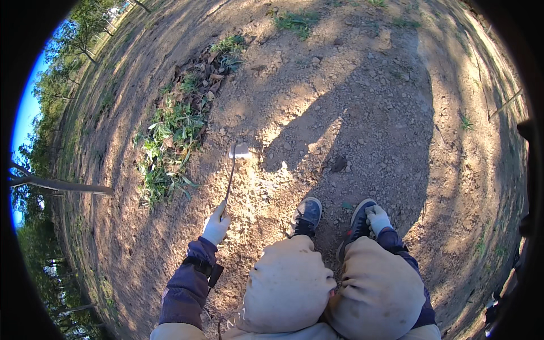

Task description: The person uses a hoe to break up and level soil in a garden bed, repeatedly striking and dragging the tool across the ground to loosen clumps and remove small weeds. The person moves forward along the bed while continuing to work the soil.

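Note:
A white glove covers my left hand (pixel 216 225), which is closed around the thin handle of a hand hoe (pixel 232 180). The hoe's pale flat blade (pixel 240 150) rests on or just above the bare soil ahead; the contact is hard to tell. To the left of the blade lies a long heap of pulled green weeds (pixel 172 146) mixed with dry brown leaves (pixel 208 72). My right hand (pixel 378 218), also gloved in white, is beside my right shoe (pixel 361 219). Its fingers are curled in, and whether something small is inside cannot be seen.
My bent knees (pixel 289 284) in beige trousers fill the lower middle. My left shoe (pixel 308 216) stands on crumbly soil with small stones. A dark clod (pixel 339 164) lies ahead. Weed tufts (pixel 297 22) grow farther off. A tree trunk (pixel 63 185) stands at left, a thin stem (pixel 505 104) at right.

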A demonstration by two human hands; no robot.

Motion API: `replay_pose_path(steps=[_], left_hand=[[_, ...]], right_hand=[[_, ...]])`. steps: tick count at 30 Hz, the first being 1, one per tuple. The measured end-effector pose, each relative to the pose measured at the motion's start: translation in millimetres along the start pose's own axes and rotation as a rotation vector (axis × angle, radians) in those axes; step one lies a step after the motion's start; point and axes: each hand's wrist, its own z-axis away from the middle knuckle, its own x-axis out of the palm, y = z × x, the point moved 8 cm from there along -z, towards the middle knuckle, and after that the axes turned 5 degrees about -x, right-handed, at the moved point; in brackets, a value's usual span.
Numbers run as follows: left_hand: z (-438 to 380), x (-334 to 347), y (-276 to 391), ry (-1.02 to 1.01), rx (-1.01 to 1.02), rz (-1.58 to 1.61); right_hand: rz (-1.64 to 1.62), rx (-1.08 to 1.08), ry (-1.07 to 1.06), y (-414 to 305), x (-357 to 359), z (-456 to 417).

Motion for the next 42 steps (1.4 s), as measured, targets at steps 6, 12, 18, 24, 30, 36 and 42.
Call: replay_pose_path(steps=[6,12,18,24,30,36,42], left_hand=[[-36.3,-14.9,64.6,0.188,0.133,-0.109],[-39.0,-13.1,76.9,0.098,-0.021,0.154],[-91.6,-46.9,66.5,0.056,-0.147,0.039],[-88.2,-47.3,58.2,0.114,-0.072,0.109],[-72.2,-51.4,71.9,0.197,0.042,0.301],[-113.4,-57.0,57.4,0.108,-0.134,0.079],[-70.8,-55.9,103.8,0.232,0.099,0.354]], right_hand=[[0.0,-0.035,0.018,4.2,-6.4,-5.6],[0.019,-0.029,0.036,0.9,-10.0,-2.0],[0.023,0.014,0.02,3.5,-8.1,-0.2],[0.013,0.003,0.019,-1.3,-4.6,1.0],[-0.005,-0.004,0.034,1.7,-7.9,-0.3],[0.032,0.025,0.008,-0.9,-1.1,0.6],[0.048,-0.04,0.012,-5.0,-5.6,1.7]])
